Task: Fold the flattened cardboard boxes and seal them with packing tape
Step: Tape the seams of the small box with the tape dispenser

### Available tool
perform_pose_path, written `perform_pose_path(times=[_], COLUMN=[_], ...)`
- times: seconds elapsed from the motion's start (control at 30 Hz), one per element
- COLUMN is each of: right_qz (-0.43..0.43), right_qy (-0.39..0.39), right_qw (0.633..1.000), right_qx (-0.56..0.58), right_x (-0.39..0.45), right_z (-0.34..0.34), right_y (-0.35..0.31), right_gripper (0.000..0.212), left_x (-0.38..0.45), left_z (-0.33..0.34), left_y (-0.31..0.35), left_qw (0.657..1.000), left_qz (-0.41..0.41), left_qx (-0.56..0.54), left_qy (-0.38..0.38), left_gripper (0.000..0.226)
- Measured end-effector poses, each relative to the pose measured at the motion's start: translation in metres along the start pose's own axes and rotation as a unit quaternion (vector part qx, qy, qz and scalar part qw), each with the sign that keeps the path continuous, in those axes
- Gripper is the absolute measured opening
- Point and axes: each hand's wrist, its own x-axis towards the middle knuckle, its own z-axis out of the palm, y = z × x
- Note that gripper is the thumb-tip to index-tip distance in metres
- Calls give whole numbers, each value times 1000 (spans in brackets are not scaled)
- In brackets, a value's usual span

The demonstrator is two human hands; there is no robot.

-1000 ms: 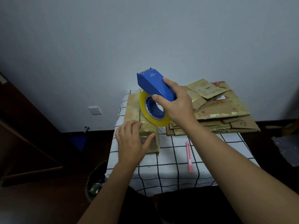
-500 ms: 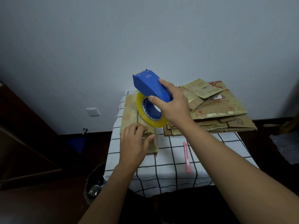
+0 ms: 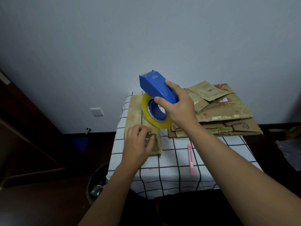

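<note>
- A folded cardboard box (image 3: 143, 128), narrow and taped over, lies at the centre of the frame on the left part of the table.
- The left hand (image 3: 138, 147) rests on the box's near end, fingers curled over its top and thumb against its right side, gripping it.
- The right hand (image 3: 177, 108) grasps the blue tape dispenser (image 3: 156, 87) just above the box; its yellowish tape roll (image 3: 154, 111) hangs low over the far half.
- A stack of flattened cardboard boxes (image 3: 219, 115) lies right of centre.
- A pink utility knife (image 3: 190, 159) lies on the checked tablecloth (image 3: 171, 176), lower right of the box.
- A wall socket (image 3: 96, 112) sits at mid left.
</note>
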Motion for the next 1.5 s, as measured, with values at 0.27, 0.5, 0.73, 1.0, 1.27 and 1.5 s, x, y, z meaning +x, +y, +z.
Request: perform_pose_path(times=[0.27,0.5,0.73,1.0,1.27,1.5], right_qz=[-5,-12,-18,4,-8,-43], right_qy=[-8,-12,-19,4,81,115], right_qw=[1000,1000,999,1000,995,989], right_qx=[-12,-15,-21,15,61,85], right_x=[-1,-3,0,3,-5,-3], right_z=[3,7,6,4,-20,-45], right_y=[-2,-5,-3,-2,-10,-23], right_gripper=[67,64,64,61,67,67], left_x=[0,4,4,8,9,8], left_z=[7,16,15,11,-19,-77], left_y=[-4,11,16,25,13,-24], left_qw=[1000,994,992,988,992,998], left_qz=[-8,-60,-59,-75,-23,-51], left_qx=[5,60,91,123,99,-12], left_qy=[21,69,60,46,76,22], left_gripper=[39,26,28,32,15,21])
